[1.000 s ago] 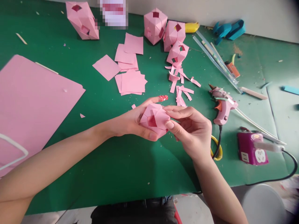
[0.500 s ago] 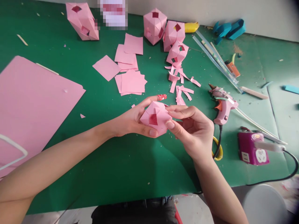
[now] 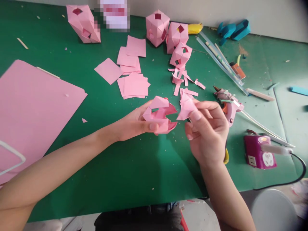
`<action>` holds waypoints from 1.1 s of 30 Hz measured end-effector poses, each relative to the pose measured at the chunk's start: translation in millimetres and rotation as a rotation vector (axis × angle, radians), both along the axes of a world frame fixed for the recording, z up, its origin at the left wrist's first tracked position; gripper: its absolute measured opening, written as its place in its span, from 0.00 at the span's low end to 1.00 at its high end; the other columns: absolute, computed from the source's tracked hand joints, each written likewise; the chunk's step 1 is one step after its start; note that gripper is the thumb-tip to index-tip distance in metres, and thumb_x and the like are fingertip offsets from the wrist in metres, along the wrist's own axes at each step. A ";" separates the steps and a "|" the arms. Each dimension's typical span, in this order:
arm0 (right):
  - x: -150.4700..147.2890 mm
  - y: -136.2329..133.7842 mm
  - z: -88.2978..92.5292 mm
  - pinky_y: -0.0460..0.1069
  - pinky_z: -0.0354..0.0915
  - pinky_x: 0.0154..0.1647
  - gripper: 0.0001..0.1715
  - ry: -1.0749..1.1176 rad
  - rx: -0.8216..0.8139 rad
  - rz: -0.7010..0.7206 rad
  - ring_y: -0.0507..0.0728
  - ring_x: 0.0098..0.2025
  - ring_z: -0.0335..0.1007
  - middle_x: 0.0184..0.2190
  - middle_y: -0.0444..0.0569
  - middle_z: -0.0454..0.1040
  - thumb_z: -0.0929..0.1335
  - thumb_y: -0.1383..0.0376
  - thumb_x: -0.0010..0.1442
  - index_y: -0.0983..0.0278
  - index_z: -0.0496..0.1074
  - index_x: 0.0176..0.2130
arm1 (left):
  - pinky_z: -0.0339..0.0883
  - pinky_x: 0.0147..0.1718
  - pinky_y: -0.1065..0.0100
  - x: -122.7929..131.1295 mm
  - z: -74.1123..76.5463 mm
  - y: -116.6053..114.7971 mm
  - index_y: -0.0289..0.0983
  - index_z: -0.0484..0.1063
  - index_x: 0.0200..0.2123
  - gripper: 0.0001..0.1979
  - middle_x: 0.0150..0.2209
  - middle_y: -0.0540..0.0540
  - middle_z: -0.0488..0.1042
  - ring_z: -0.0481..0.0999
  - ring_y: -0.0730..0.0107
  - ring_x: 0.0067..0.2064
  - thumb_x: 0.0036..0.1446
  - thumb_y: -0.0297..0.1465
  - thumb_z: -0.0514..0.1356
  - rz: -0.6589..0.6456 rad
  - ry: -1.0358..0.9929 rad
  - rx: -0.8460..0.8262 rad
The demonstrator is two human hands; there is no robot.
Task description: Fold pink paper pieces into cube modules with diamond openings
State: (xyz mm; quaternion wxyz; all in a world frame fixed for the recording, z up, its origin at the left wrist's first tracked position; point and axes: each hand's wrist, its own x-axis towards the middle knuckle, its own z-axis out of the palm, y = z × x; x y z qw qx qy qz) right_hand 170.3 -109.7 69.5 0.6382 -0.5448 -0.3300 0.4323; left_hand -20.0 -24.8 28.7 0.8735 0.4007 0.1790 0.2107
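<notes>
My left hand (image 3: 134, 123) is closed around a hollow pink folded-paper shape (image 3: 160, 123), whose right side gapes. A short way to its right, my right hand (image 3: 209, 128) pinches a separate folded pink paper piece (image 3: 186, 107) between thumb and fingers. The two paper parts are apart. Just beyond the hands lie pink paper strips (image 3: 178, 80) and small stacked pink paper squares (image 3: 136, 85). Finished-looking pink paper polyhedra (image 3: 157, 29) with square openings stand farther back.
Right of my right hand lies a pink glue gun (image 3: 232, 107); a purple power adapter (image 3: 257, 152) sits nearer, its black cable curving off. Large pink sheets (image 3: 40, 102) cover the table's left. Clear glue sticks (image 3: 221, 64), a yellow comb (image 3: 195, 29) and a teal tape dispenser (image 3: 234, 30) are behind.
My right hand has drawn away to the right and slightly up with a paper piece, leaving the shape in my left hand opened on its right side.
</notes>
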 end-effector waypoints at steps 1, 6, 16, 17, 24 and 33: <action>2.2 0.8 0.8 0.41 0.56 0.10 0.14 0.034 -0.001 -0.027 0.47 0.24 0.68 0.42 0.44 0.79 0.81 0.57 0.53 0.57 0.78 0.37 | 0.72 0.38 0.66 -0.7 1.1 0.8 0.41 0.68 0.64 0.38 0.55 0.37 0.77 0.81 0.57 0.47 0.53 0.45 0.74 -0.019 -0.029 -0.040; 4.8 1.5 1.2 0.42 0.59 0.12 0.18 0.009 -0.017 -0.015 0.54 0.34 0.77 0.43 0.47 0.80 0.80 0.54 0.55 0.54 0.78 0.44 | 0.69 0.28 0.68 -3.7 4.5 4.5 0.37 0.72 0.59 0.32 0.51 0.35 0.80 0.80 0.64 0.34 0.56 0.48 0.68 -0.085 -0.139 -0.248; -11.9 -2.2 -9.5 0.50 0.73 0.23 0.20 -0.259 0.002 0.078 0.62 0.46 0.83 0.46 0.48 0.82 0.73 0.45 0.64 0.53 0.76 0.49 | 0.63 0.22 0.66 6.7 2.4 2.0 0.36 0.79 0.45 0.28 0.36 0.38 0.81 0.75 0.64 0.27 0.57 0.54 0.58 -0.113 -0.151 -0.322; -13.4 -2.4 -9.3 0.51 0.75 0.26 0.20 -0.270 0.006 0.071 0.63 0.48 0.82 0.46 0.48 0.82 0.72 0.45 0.65 0.53 0.76 0.49 | 0.63 0.22 0.66 7.5 2.9 1.7 0.36 0.79 0.44 0.28 0.35 0.39 0.81 0.75 0.64 0.27 0.56 0.53 0.58 -0.114 -0.144 -0.319; -20.9 -3.1 -7.0 0.50 0.75 0.28 0.12 -0.269 0.059 0.014 0.61 0.51 0.81 0.48 0.47 0.82 0.75 0.53 0.64 0.54 0.77 0.46 | 0.64 0.22 0.66 10.3 3.2 1.7 0.36 0.80 0.44 0.30 0.33 0.39 0.81 0.76 0.63 0.28 0.54 0.55 0.60 -0.079 -0.111 -0.299; -22.6 -3.1 -6.8 0.49 0.72 0.24 0.11 -0.305 0.076 0.044 0.62 0.52 0.81 0.51 0.47 0.82 0.76 0.56 0.63 0.54 0.77 0.45 | 0.63 0.22 0.66 9.5 3.8 0.6 0.33 0.80 0.41 0.25 0.31 0.41 0.80 0.76 0.63 0.26 0.56 0.50 0.59 -0.091 -0.173 -0.371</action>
